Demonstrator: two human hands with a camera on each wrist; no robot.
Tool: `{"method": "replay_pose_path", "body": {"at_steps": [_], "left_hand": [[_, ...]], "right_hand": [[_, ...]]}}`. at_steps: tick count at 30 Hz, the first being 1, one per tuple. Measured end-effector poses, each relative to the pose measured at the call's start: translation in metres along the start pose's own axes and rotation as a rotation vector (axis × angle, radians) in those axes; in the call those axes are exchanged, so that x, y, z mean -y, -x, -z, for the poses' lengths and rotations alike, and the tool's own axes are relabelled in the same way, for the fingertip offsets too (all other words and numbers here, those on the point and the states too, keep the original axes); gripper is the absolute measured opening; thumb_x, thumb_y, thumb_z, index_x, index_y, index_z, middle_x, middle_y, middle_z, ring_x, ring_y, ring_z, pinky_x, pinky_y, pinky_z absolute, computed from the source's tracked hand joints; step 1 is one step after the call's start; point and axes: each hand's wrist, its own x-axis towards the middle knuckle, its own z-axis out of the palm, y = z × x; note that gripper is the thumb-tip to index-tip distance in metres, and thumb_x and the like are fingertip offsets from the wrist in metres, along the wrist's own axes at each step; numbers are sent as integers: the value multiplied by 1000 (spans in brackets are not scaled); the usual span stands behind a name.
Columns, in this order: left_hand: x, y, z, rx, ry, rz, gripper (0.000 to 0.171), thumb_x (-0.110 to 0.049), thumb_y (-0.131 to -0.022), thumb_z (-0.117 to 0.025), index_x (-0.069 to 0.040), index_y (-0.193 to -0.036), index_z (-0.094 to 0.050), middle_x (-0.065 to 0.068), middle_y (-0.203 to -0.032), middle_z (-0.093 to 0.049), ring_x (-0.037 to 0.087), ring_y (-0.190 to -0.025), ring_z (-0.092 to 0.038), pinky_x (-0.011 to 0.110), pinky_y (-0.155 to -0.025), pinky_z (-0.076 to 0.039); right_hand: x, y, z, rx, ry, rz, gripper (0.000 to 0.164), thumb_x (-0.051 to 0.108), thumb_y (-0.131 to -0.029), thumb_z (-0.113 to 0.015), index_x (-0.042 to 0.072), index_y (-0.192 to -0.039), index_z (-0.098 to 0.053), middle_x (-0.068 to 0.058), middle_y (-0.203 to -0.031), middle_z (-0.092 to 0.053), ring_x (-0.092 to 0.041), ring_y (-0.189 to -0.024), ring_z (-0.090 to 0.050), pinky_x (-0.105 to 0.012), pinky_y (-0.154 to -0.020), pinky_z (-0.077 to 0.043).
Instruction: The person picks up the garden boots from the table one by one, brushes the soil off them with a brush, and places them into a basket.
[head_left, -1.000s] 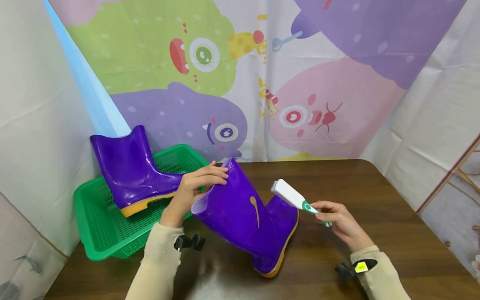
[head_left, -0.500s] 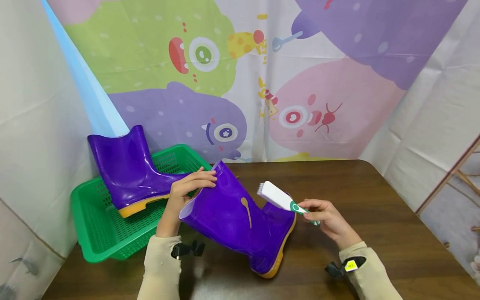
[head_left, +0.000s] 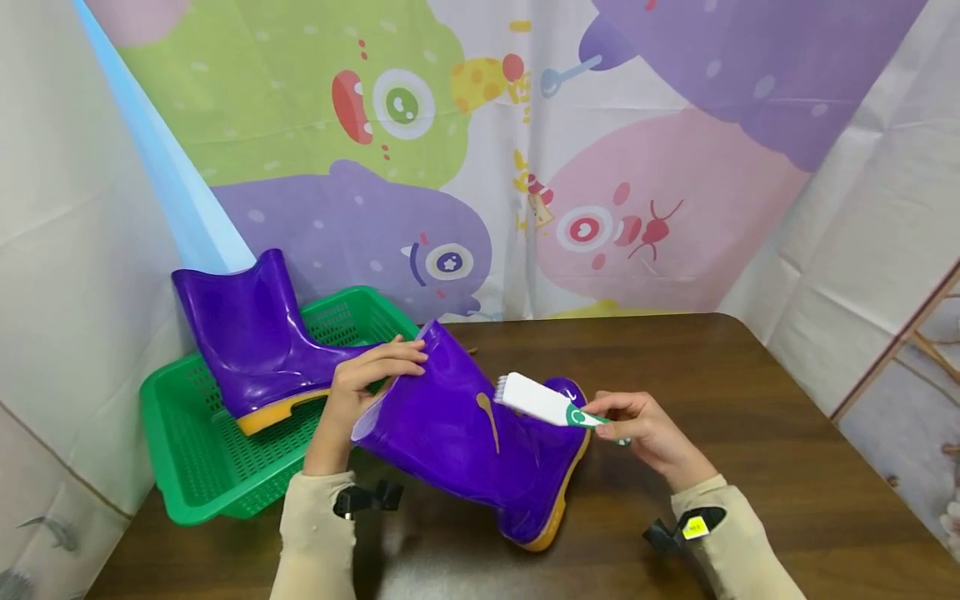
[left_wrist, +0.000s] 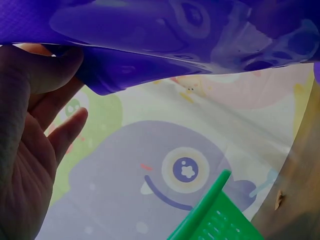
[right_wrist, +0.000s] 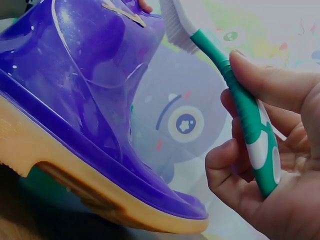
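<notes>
My left hand (head_left: 363,387) pinches the top rim of a purple rain boot (head_left: 442,425), which leans over the table, its opening to the left and its yellow sole to the right. A long tan smear (head_left: 487,421) marks the shaft. In the left wrist view, the thumb and some fingers (left_wrist: 65,130) are seen at the boot's edge. My right hand (head_left: 652,433) grips the green-and-white handle of a scrub brush (head_left: 536,398). The brush's white bristles face left, close to the smear; whether they touch the boot cannot be told. The right wrist view shows fingers wrapped around the handle (right_wrist: 245,110).
A green plastic basket (head_left: 161,467) stands at the left of the brown wooden table (head_left: 675,358). A second purple boot (head_left: 247,333) with a yellow sole lies across it. A cartoon-printed curtain (head_left: 510,275) hangs behind the table.
The right hand has brought the brush leftward, nearer to the smear. The left hand and the boot have shifted a little to the left. The second boot stays in the basket.
</notes>
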Motion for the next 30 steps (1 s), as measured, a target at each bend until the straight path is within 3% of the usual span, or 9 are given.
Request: {"method": "replay_pose_path", "body": {"at_steps": [9,15,19,24,30], "left_hand": [[-6,-3,0,13,4,-1,25,-17,-100,-60,5,-99,-73,19,-107,-70,27,-121,-61,45,-113,-35],[-9,-6,1,8,-31,-11,25,-17,-100,-60,5,-97,-73,22,-107,-70,26,-120,-62,46,-114,-33],[-9,-5,1,11,-31,-2,25,-17,-100,-60,5,-97,-73,22,-107,-70,26,-120,-62,46,-114,-33],[-9,-5,2,11,-40,-6,26,-17,-100,-60,5,-97,-73,23,-106,-69,26,-120,-62,45,-113,-33],[-7,-5,4,7,-40,-13,26,-17,-99,-61,6,-96,-72,24,-105,-69,26,-119,-62,45,-113,-34]], "right_hand": [[8,-3,-15,50,-11,-2,44,-15,-83,-61,18,-106,-79,5,-87,-63,-5,-76,-53,-17,-57,-40],[8,-6,-26,138,-51,22,31,-7,-86,-67,12,-109,-78,5,-85,-56,-7,-79,-47,-18,-66,-44],[4,-8,-32,188,-68,17,32,-9,-85,-67,10,-109,-78,4,-79,-48,-8,-74,-41,-18,-64,-41],[0,-9,-35,232,-72,-19,35,-15,-81,-66,7,-106,-78,4,-78,-51,-7,-72,-42,-16,-62,-42],[-4,-8,-30,165,14,-21,40,-19,-77,-66,8,-103,-79,4,-77,-52,-6,-70,-44,-16,-58,-42]]}}
